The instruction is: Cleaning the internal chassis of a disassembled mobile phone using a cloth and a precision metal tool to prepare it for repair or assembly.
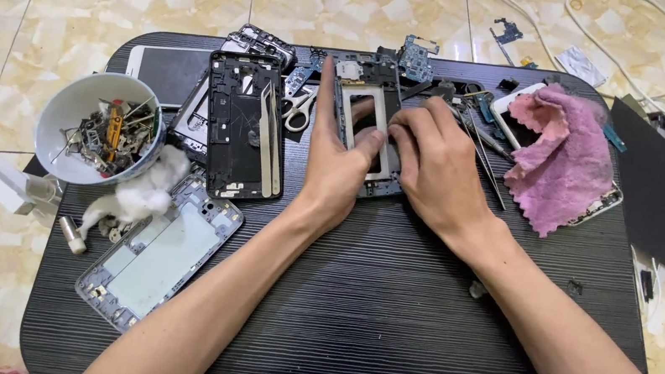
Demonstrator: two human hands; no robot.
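Phone frame, dark and stripped with a pale rectangular opening, lies flat near the far middle of the black tabletop, pinned under both hands. Left hand lies along its left edge, fingers straight and flat, thumb bent onto the opening; right hand covers its right side, fingers curled down and pressing on it, gripping nothing else. Just left sit small scissors and another opened phone body with tweezers on it. Farther left stand a bowl of small metal parts, cotton wads and a silver phone shell. Right of the hands lies a pink cloth
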